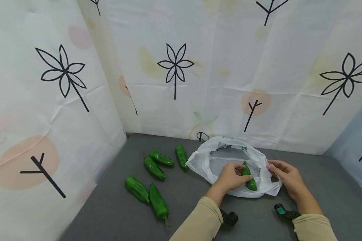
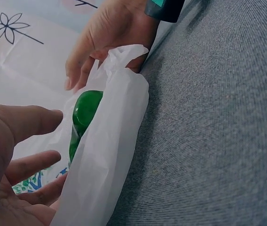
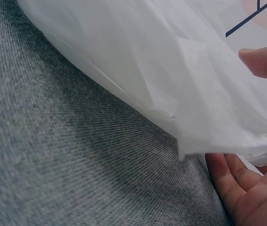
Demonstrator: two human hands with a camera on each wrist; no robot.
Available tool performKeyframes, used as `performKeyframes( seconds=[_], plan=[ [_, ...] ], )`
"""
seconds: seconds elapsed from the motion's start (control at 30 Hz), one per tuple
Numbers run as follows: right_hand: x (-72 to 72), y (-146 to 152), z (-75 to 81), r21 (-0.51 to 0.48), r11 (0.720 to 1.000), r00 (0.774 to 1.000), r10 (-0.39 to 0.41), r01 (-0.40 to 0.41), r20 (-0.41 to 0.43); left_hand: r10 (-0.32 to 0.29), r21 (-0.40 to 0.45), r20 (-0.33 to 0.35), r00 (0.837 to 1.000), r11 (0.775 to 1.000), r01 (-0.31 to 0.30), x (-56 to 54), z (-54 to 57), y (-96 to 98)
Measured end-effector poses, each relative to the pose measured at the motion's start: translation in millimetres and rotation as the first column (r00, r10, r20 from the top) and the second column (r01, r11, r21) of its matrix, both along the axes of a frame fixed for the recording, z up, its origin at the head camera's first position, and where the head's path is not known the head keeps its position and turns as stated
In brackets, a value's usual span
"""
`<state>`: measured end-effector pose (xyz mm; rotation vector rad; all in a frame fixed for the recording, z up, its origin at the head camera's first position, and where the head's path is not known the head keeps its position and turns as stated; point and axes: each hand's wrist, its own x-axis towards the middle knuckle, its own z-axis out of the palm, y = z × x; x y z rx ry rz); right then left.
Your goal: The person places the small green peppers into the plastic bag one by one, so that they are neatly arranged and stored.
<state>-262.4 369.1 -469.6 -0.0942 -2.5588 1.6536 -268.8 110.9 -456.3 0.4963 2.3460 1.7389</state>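
Observation:
A green pepper (image 1: 251, 183) lies in the mouth of a white plastic bag (image 1: 199, 164). My left hand (image 1: 233, 177) reaches over the bag's near rim, its thumb overlapping the pepper in the head view. From the left wrist, the thumb and fingers (image 2: 39, 121) look spread, with a small gap to the pepper (image 2: 87, 110). My right hand (image 1: 288, 177) holds the bag's right edge, thumb on the near side. In the right wrist view, gathered plastic (image 3: 260, 148) runs into that hand, and part of its fingers is hidden behind the bag.
Several more green peppers lie on the grey table (image 1: 108, 214) left of the bag: a near pair with one pepper (image 1: 158, 202), a middle pair with another (image 1: 162, 158), and one (image 1: 181, 157) beside the bag. A patterned cloth (image 1: 175, 110) hangs behind.

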Motion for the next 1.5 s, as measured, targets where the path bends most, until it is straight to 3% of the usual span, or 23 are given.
performKeyframes(
  seconds=[0.33, 0.6, 0.83, 1.03, 1.2, 1.5],
  plan=[
    [3.3, 3.8, -2.4, -0.015, 1.0, 1.0, 0.0, 0.0, -0.006, 0.008, 0.019, 0.003, 1.0, 1.0, -0.008, 2.8, 8.8, -2.1],
    [2.0, -0.8, -5.0, -0.045, 0.999, 0.999, 0.005, -0.006, -0.034, -0.028, 0.037, -0.026, 0.999, 0.999, 0.028, 15.6, 39.2, -21.4],
    [-3.3, -9.6, -6.8, -0.065, 0.997, 0.999, 0.031, -0.034, -0.041, -0.051, 0.101, -0.065, 0.997, 0.993, 0.057, 29.7, 76.2, -64.1],
    [-0.2, -1.9, -4.8, -0.05, 0.999, 0.999, 0.005, -0.007, -0.043, -0.03, 0.123, -0.143, 0.989, 0.991, 0.047, 31.2, 99.6, -106.8],
    [1.9, 0.5, -0.4, -0.057, 0.998, 1.0, -0.004, 0.003, -0.02, 0.044, 0.115, -0.201, 0.979, 0.993, -0.021, 24.5, 107.6, -151.5],
    [2.2, -0.1, 3.8, -0.046, 0.999, 1.0, 0.003, -0.003, -0.005, 0.25, 0.111, -0.192, 0.949, 0.966, -0.232, 17.4, 106.4, -234.2]
  ],
)
